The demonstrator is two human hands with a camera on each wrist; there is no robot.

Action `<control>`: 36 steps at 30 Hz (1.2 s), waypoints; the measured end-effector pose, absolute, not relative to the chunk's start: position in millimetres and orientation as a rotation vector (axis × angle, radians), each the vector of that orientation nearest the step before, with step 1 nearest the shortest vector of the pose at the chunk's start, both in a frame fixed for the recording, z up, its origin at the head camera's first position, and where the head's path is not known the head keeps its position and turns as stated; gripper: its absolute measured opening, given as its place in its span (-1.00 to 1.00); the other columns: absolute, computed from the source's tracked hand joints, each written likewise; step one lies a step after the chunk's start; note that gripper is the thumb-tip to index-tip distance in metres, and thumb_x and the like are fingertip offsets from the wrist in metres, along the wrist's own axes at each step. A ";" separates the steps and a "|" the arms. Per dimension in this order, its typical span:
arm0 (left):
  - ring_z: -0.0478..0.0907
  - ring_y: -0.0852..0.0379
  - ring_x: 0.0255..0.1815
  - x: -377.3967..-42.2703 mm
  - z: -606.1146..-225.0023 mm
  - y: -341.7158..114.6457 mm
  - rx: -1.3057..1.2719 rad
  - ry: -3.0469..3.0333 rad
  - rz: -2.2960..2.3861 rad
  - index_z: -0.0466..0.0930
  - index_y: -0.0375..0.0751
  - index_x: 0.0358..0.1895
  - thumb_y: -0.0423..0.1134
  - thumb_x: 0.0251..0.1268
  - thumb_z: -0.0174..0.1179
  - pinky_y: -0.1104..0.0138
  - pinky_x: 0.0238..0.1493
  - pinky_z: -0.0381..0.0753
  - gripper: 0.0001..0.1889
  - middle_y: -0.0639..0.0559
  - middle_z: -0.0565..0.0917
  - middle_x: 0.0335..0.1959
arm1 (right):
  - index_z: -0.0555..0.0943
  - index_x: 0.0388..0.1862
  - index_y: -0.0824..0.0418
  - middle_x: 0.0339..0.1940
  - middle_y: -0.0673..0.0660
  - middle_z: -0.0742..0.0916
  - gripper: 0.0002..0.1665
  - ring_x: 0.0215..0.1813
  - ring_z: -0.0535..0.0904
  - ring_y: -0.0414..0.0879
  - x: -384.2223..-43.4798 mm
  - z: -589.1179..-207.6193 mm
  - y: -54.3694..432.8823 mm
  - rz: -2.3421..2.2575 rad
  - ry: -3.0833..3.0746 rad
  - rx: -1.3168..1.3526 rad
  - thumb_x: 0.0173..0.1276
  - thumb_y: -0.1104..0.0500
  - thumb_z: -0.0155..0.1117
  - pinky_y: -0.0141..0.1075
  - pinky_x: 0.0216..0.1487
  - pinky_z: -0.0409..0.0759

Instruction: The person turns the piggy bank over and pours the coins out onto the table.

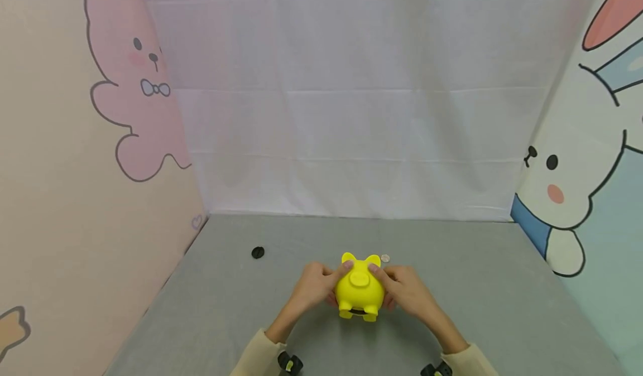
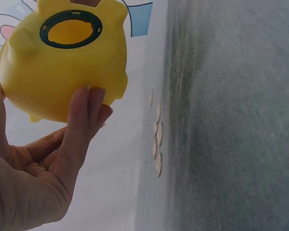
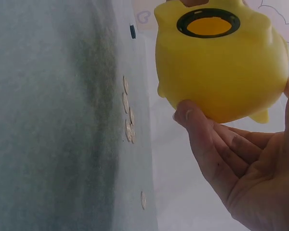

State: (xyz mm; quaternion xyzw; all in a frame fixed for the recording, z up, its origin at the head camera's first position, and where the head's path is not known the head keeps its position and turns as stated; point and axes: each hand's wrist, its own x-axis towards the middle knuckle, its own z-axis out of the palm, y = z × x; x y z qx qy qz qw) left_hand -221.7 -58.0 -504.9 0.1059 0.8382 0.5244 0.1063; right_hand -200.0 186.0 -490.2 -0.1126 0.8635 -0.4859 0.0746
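We saw the yellow piggy bank [image 1: 359, 295] held in the air above the grey bench [image 1: 226, 320], its snout toward the head camera. The grip was firm on both sides: the left hand [image 1: 316, 287] and the right hand [image 1: 409, 291] pinched it between thumb and fingers, with the thumbs just below the ears. In its underside we noticed a round opening with a dark ring [image 2: 70, 46]. Several coins [image 2: 159, 164] lay on the bench beyond it, and a black round piece [image 1: 258, 252] lay apart, farther left.
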 end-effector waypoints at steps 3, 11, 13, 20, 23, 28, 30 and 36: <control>0.75 -0.27 -0.60 -221.9 -504.7 -58.4 0.313 2.442 1.550 0.78 -0.21 -0.59 0.46 0.39 0.14 -0.05 -0.48 0.80 -0.23 -0.04 0.73 -0.70 | 0.75 -0.28 0.24 -0.57 0.07 0.74 -0.32 -0.59 0.66 -0.05 -200.5 -489.9 186.6 -1.467 2.554 -0.332 0.69 -0.26 -0.01 -0.03 -0.49 0.77; 0.77 -0.25 -0.55 -223.1 -504.0 -62.0 0.350 2.407 1.539 0.83 -0.20 -0.48 0.44 0.38 0.18 -0.03 -0.42 0.82 -0.28 -0.02 0.78 -0.62 | 0.75 -0.27 0.21 -0.52 0.05 0.76 -0.37 -0.54 0.69 0.01 -202.1 -491.5 187.2 -1.419 2.575 -0.381 0.68 -0.24 0.02 -0.02 -0.46 0.78; 0.78 -0.19 -0.49 -223.5 -503.6 -63.9 0.393 2.409 1.533 0.86 -0.18 -0.33 0.41 0.37 0.23 -0.02 -0.37 0.83 -0.34 -0.01 0.82 -0.50 | 0.76 -0.16 0.23 -0.41 0.08 0.81 -0.41 -0.46 0.73 0.02 -202.2 -492.1 187.9 -1.411 2.591 -0.400 0.66 -0.23 0.07 -0.05 -0.41 0.79; 0.74 -0.08 0.22 -223.5 -506.9 -72.0 0.642 2.408 1.573 0.58 -0.15 0.41 0.08 0.15 0.59 0.13 0.17 0.81 -0.23 -0.10 0.69 0.33 | 0.52 0.44 0.30 0.28 0.33 0.74 -0.12 0.12 0.79 0.14 -200.2 -497.6 193.5 -1.427 2.680 -0.612 0.29 -0.13 0.58 -0.14 0.03 0.84; 0.60 -0.13 0.42 -221.4 -508.2 -72.8 0.706 2.399 1.614 0.43 -0.10 0.53 0.00 0.04 0.66 0.17 0.33 0.70 -0.06 -0.08 0.57 0.45 | 0.45 0.49 0.28 0.38 0.35 0.68 0.01 0.22 0.74 0.23 -199.7 -500.4 193.8 -1.466 2.699 -0.709 0.18 -0.10 0.67 0.00 0.13 0.80; 0.53 -0.17 0.48 -217.5 -510.0 -74.0 0.916 2.517 1.680 0.34 -0.20 0.58 -0.14 -0.01 0.68 0.24 0.38 0.63 0.03 -0.15 0.51 0.47 | 0.47 0.50 0.23 0.40 0.27 0.68 0.04 0.30 0.69 0.22 -197.4 -503.1 191.7 -1.567 2.812 -0.919 0.06 0.03 0.75 -0.04 0.16 0.79; 0.52 -0.18 0.49 -217.8 -510.8 -74.8 1.028 2.593 1.677 0.33 -0.24 0.58 -0.20 -0.05 0.69 0.23 0.38 0.63 0.04 -0.17 0.50 0.48 | 0.46 0.52 0.23 0.42 0.25 0.67 0.09 0.32 0.68 0.20 -196.8 -503.5 191.2 -1.585 2.874 -1.014 0.01 0.10 0.77 -0.09 0.16 0.80; 0.53 -0.16 0.49 -221.4 -511.5 -75.1 1.090 2.639 1.662 0.35 -0.22 0.56 -0.23 -0.08 0.70 0.29 0.36 0.64 0.04 -0.14 0.52 0.46 | 0.46 0.52 0.22 0.41 0.25 0.67 0.10 0.31 0.69 0.19 -198.9 -503.9 191.0 -1.586 2.914 -1.078 -0.02 0.10 0.78 -0.15 0.15 0.80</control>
